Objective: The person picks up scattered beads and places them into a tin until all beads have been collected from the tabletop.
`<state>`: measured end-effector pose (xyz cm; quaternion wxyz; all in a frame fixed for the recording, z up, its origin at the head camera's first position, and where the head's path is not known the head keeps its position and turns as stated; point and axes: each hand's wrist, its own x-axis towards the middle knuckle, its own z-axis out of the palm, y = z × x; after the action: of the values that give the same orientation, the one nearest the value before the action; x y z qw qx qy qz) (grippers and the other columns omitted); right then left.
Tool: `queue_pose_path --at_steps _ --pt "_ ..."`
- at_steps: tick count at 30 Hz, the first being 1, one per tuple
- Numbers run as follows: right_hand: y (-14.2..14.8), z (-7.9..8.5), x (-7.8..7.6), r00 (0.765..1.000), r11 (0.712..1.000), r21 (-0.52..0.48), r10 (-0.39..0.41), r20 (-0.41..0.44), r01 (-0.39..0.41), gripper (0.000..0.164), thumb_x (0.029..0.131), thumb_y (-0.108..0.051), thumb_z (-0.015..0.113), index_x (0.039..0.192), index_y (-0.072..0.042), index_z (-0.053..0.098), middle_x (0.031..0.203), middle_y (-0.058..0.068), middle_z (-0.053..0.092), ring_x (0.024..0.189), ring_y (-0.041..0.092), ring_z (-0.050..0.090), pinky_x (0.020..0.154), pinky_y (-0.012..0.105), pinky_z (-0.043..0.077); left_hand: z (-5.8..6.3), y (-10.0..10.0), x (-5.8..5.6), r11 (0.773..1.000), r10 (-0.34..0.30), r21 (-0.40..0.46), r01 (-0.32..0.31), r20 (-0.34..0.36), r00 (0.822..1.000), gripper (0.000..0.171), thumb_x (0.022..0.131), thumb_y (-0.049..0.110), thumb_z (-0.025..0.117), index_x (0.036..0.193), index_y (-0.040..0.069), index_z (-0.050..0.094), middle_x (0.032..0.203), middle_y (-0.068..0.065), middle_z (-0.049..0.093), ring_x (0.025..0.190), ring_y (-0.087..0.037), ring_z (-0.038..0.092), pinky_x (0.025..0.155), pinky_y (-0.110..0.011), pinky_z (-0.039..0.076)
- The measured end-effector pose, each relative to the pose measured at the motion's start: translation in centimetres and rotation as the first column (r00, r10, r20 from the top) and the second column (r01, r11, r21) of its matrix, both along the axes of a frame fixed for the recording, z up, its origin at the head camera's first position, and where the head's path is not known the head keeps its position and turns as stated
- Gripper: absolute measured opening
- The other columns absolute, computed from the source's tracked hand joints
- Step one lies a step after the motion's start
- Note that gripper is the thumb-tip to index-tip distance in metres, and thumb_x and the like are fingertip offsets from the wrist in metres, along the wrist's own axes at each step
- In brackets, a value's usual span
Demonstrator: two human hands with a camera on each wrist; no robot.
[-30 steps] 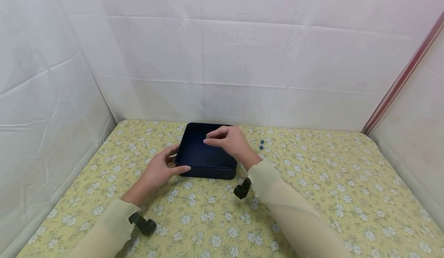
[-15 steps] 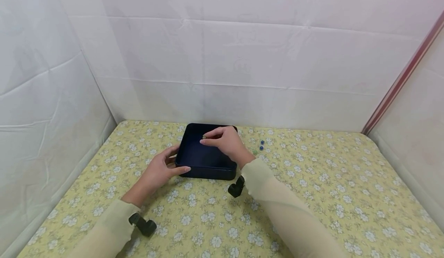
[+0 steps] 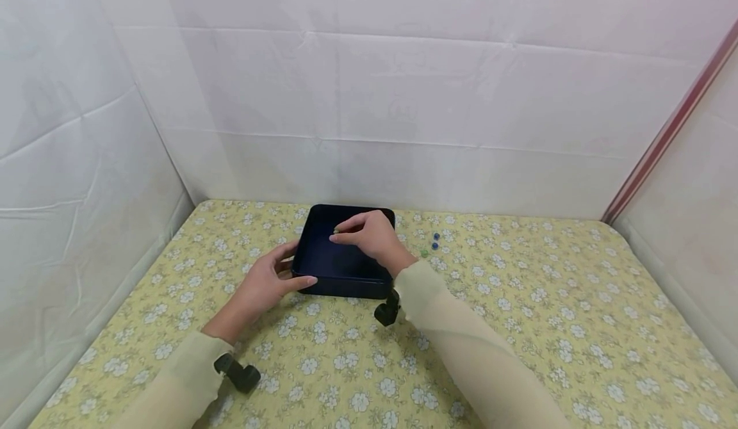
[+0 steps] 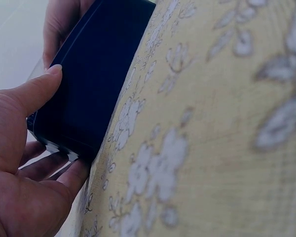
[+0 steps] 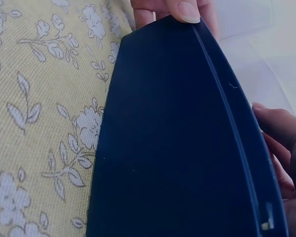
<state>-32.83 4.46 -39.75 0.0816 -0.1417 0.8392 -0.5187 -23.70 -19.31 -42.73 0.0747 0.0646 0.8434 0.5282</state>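
Note:
A shallow square dark blue box (image 3: 346,287) sits on the table with its open side up. At its near left corner my left hand (image 3: 270,283) holds it. The thumb lies on the front wall and the other fingers are round the left side, as the left wrist view (image 4: 34,168) shows. Over the inside of the box, my right hand (image 3: 373,235) pinches a small yellowish marble (image 3: 336,230) between thumb and fingertips. In the right wrist view the box wall (image 5: 158,128) hides that marble.
Two blue marbles, one farther (image 3: 436,236) and one nearer (image 3: 435,246), lie right of the box. A pale green marble (image 3: 424,253) lies by my right wrist. A yellow flowered cloth (image 3: 323,378) covers the table, with white sheeting (image 3: 403,96) behind and at both sides.
My right hand has shifted slightly left and lower over the box with the marble. The green marble has come into sight beside the wrist. My left hand has stayed in place.

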Motion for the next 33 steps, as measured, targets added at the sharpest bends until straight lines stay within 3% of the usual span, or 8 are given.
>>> queue_pose_path --at_steps 18,33 --pt "-0.7 -0.4 -0.6 0.997 0.997 0.073 -0.032 0.065 0.027 0.02 0.083 -0.03 0.088 0.101 -0.021 0.084 0.121 0.001 0.073 0.117 0.025 0.066 0.104 0.046 0.055 -0.1 0.0 -0.1 1.0 0.0 -0.023 0.0 -0.005 1.0 0.088 0.093 0.035 0.078 0.164 0.023 0.027 0.168 -0.01 0.031 0.147 -0.039 0.043 0.109 -0.051 0.052" --pt "-1.1 -0.8 -0.7 0.998 0.991 0.129 -0.039 0.054 0.032 0.016 0.084 -0.028 0.087 0.098 -0.021 0.085 0.12 0.001 0.074 0.117 0.026 0.065 0.102 0.045 0.056 -0.1 0.0 -0.1 1.0 0.001 -0.019 -0.001 -0.008 1.0 0.09 0.092 0.037 0.079 0.164 0.023 0.027 0.168 -0.009 0.032 0.146 -0.038 0.045 0.108 -0.05 0.052"
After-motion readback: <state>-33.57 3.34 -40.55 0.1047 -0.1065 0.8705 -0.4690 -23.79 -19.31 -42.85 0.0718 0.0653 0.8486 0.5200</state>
